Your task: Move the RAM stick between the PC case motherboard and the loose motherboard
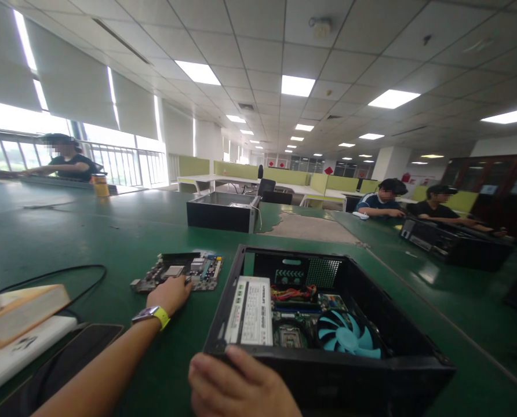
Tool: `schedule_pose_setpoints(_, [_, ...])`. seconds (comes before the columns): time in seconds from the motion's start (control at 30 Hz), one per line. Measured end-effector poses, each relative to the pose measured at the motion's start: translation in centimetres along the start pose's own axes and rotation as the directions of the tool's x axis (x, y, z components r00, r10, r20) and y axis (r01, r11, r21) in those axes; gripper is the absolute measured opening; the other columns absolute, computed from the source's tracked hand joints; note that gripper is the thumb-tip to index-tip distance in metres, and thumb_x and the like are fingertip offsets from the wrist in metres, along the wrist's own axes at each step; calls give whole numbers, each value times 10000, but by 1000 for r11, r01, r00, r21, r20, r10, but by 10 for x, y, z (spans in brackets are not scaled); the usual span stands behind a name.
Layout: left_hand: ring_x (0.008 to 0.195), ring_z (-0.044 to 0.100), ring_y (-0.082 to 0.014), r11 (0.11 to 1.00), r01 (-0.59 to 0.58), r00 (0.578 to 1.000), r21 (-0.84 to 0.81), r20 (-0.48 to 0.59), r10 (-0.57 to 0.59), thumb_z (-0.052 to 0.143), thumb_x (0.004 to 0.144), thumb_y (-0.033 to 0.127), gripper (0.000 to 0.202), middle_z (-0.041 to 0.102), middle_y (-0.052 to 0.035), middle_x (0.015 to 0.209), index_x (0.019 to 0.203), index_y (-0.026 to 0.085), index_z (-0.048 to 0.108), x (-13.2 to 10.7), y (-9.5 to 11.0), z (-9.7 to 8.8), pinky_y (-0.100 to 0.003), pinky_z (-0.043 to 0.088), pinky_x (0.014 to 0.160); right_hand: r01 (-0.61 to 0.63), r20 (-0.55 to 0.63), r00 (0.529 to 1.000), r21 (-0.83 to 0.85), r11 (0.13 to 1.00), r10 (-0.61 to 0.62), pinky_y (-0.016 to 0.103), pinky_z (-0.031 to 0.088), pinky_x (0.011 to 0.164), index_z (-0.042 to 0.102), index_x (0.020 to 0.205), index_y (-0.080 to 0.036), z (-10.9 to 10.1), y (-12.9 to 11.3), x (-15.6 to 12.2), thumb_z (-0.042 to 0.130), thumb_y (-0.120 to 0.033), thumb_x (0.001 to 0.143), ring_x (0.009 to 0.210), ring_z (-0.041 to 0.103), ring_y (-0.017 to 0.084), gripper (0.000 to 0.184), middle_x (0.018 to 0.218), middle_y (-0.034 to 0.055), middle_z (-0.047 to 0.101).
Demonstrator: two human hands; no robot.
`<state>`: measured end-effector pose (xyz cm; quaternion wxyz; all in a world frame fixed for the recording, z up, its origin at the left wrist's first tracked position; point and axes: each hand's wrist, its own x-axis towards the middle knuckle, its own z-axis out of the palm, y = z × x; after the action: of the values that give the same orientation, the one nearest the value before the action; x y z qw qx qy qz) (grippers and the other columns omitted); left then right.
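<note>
Wide green surface carries the open black case at five o'clock, and the right hand has its fingers clamped over the near rim. The motherboard lies at the case's nine o'clock, with the left hand touching its near edge; I can't tell whether it grips.

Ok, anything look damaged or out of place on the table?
Yes. The green table cover is torn away past the far computer case, baring a brown patch. A motherboard lies loose on the cover at the left hand, outside the open case the right hand touches.
</note>
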<state>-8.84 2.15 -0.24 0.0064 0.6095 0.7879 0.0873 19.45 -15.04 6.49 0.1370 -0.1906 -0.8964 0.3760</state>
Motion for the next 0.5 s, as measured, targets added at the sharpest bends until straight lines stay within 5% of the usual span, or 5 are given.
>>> schedule_pose_setpoints(0.03, [927, 610, -312, 1000, -5, 1000, 1, -4, 5, 324, 834, 449, 461, 621, -181, 1058, 1025, 137, 603, -1, 0, -1, -407, 452, 762, 33, -44, 998, -256, 966, -46, 315, 28, 1134, 395, 1333, -167, -3, 5, -3, 323, -212, 937, 1357, 109, 104, 405, 1446, 1, 272])
schedule_pose_setpoints(0.13, [927, 609, -299, 999, -32, 999, 7, -5, 32, 327, 837, 448, 456, 624, -172, 1055, 1019, 137, 606, -7, -2, -5, -391, 453, 764, -63, -166, 980, -775, 629, -106, 352, -55, 1127, 420, 1311, -141, -25, 28, -18, 412, -294, 902, 1372, 51, 125, 437, 1463, 29, 262])
schedule_pose_setpoints(0.33, [892, 614, -280, 995, -102, 995, 1, -5, 102, 339, 845, 414, 434, 640, -161, 1022, 1027, 131, 613, -21, -3, -13, -367, 454, 741, -394, -396, 916, -867, 305, 59, 460, -101, 1098, 435, 1320, -230, -100, 107, -57, 492, -349, 821, 1376, 75, 194, 516, 1462, 24, 272])
schedule_pose_setpoints(0.5, [852, 620, -250, 983, -183, 983, -15, -24, 183, 339, 856, 406, 402, 643, -140, 1008, 1013, 161, 618, -52, 9, -11, -344, 462, 709, -584, -547, 797, -807, 92, 258, 478, -90, 1084, 461, 1308, -219, -156, 161, -99, 503, -399, 788, 1379, 18, 214, 552, 1480, 42, 212])
